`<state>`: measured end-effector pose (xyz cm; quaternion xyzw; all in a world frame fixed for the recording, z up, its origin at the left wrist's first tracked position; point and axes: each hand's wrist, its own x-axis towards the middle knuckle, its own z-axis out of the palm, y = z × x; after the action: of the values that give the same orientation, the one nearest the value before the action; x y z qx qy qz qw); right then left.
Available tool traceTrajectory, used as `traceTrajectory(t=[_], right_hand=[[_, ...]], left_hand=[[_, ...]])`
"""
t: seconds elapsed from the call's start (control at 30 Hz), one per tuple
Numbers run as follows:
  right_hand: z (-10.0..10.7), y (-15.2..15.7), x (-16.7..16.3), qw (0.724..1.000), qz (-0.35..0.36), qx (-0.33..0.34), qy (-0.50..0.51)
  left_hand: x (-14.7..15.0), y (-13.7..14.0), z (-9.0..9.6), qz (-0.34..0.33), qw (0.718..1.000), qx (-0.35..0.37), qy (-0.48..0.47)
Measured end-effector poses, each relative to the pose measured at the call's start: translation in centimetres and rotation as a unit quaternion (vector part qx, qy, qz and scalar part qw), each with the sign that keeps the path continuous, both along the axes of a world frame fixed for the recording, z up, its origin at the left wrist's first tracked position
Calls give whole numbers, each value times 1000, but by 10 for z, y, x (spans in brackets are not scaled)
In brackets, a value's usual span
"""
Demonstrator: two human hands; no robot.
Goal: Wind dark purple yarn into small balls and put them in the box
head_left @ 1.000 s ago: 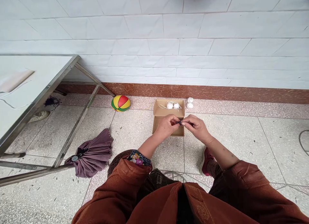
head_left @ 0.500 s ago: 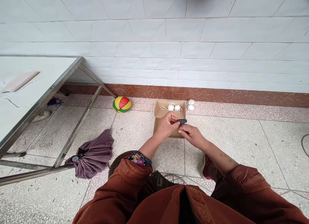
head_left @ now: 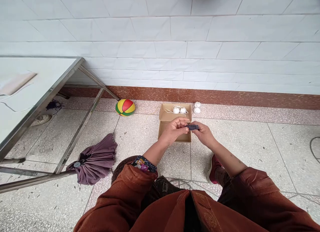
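A small dark grey-blue bundle of wound yarn (head_left: 193,127) is held between my hands, above an open cardboard box (head_left: 163,130) on the floor. My left hand (head_left: 173,129) pinches its left end between thumb and fingers. At its right end, my right hand (head_left: 202,133) is closed on it, with the thumb beneath and the fingertips partly hidden. Two white yarn balls (head_left: 176,110) with loose strands lie in the box's raised lid. Two more white balls (head_left: 197,107) are on the floor just right of the box.
A red, yellow and green ball (head_left: 125,107) rests near the wall. Left of me, a folded purple umbrella (head_left: 96,162) lies against the frame of a metal table (head_left: 57,79). Under the table are a shoe (head_left: 41,120) and dark threads (head_left: 54,105). A cable (head_left: 312,148) curves at far right.
My right hand has risen from below the yarn bundle to its right end. The bundle has shifted slightly right and lies more level.
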<state>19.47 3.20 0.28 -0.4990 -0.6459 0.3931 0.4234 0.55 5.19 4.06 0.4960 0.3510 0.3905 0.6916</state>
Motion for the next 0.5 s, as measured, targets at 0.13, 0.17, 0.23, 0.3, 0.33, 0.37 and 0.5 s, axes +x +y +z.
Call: traceTrajectory(t=[0.13,0.17,0.23,0.3,0.33,0.37,0.5], right_hand=[[4,-8,-7,999,19,-15,-22],[5,-9,-8,999,16,-26,-18],[6,-7,-9,999,-3,-44,-2],[5,-5,-8,998,-20,-51,8],[4,-4,-7,998,-24,-53,8],[3,-3,-6,998,-24,-53,5],[2,-2,-1,998,8,-48,-28]], left_hand=[[2,1,-6,66,998,-11,19],[3,1,-8,75,997,-4,31],[6,-1,-9,82,995,10,50],[7,-2,-8,79,995,17,56],[8,-3,-7,74,995,20,56],[8,-4,-6,70,996,23,59],[4,-3,-8,49,996,8,70]])
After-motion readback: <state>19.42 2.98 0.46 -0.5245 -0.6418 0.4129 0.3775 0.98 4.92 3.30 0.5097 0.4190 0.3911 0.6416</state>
